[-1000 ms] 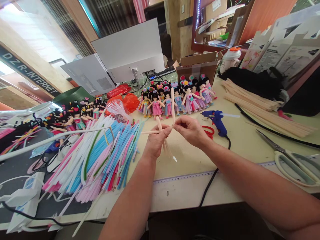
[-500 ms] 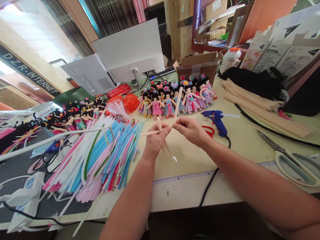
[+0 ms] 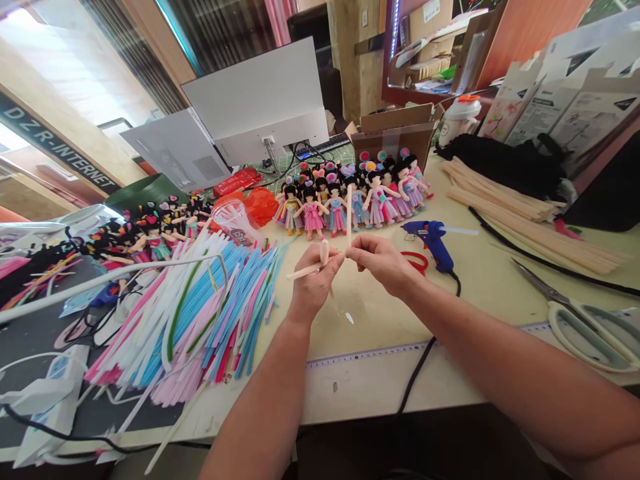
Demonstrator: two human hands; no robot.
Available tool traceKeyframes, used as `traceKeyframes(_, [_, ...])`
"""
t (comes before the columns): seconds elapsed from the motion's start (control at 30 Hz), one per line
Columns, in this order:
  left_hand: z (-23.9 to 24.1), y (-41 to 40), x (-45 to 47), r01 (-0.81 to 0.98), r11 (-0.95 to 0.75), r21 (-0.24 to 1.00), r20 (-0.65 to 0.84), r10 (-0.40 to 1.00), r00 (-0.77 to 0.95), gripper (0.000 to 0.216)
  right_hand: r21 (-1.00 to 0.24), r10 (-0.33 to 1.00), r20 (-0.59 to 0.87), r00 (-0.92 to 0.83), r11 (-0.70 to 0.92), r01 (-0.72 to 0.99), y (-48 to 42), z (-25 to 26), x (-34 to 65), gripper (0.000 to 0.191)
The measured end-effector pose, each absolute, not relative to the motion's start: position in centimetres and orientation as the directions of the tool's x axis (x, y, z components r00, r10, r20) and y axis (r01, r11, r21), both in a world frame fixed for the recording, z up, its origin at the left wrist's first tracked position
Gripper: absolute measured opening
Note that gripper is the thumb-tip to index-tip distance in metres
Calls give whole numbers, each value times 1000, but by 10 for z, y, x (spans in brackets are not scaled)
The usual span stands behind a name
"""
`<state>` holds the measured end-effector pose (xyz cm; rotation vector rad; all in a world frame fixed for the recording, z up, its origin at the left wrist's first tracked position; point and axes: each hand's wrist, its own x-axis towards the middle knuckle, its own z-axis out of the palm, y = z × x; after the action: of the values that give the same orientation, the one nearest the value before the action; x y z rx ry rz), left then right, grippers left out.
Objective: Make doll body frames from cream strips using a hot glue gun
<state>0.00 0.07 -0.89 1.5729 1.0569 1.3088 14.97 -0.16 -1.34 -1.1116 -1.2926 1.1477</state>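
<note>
The beige stem piece [image 3: 305,271] is in the head view, held up over the middle of the pale tabletop [image 3: 380,313], in front of the standing dolls [image 3: 334,200]. The left hand [image 3: 314,283] grips it, thumb and fingers pressed together around it, with one length sticking out to the left, a rounded end rising above the hand and a short tip showing below. The right hand [image 3: 377,261] is just beside, its thumb and forefinger pinching the lower end of an upright beige strip [image 3: 349,217]; the fingers hide whether this strip is joined to the piece in the left hand.

Below the hands lies a white scrap [image 3: 349,319], and nearer the front edge a ruler [image 3: 367,353] runs along the table. To the right of the right hand are a red loop [image 3: 415,262] and a blue glue gun [image 3: 437,247], its black cord [image 3: 417,377] hanging over the edge. Farther right lie open scissors [image 3: 583,317], a black stem [image 3: 555,257] and a stack of beige stems [image 3: 530,227]. A heap of coloured stems [image 3: 200,313] spreads left of the left hand, with more dolls [image 3: 160,230] piled behind it.
</note>
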Motion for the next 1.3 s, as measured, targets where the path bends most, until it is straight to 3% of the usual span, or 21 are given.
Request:
traceKeyframes(0.37, [-6, -1, 1, 229, -447, 865, 427, 894, 133, 10, -980, 988, 149, -40, 153, 124, 1, -17, 154, 26])
traceKeyframes(0.6, [-10, -2, 1, 323, -566, 758, 544, 823, 166, 9, -1000, 995, 29, -94, 29, -7, 1, -17, 155, 22])
traceKeyframes(0.77, [-14, 0, 2, 351, -626, 696, 601, 776, 191, 11, -998, 995, 51, -87, 48, -41, 3, -21, 154, 23])
traceKeyframes(0.87, [-14, 0, 2, 303, -555, 774, 533, 831, 160, 14, -994, 993, 106, -48, 106, 4, 3, -20, 153, 21])
traceKeyframes(1.03, [-15, 2, 2, 176, -253, 951, 234, 965, 122, 30, -922, 936, 350, 28, 338, 191, -2, -16, 151, 18])
traceKeyframes(1.17, [-17, 3, 5, 14, -121, 993, 118, 982, 145, 41, -791, 837, 546, 30, 503, 348, -6, -14, 149, 18])
traceKeyframes(1.3, [-17, 4, 7, -76, -74, 994, 84, 987, 139, 36, -762, 820, 573, -4, 534, 367, -7, -14, 149, 19])
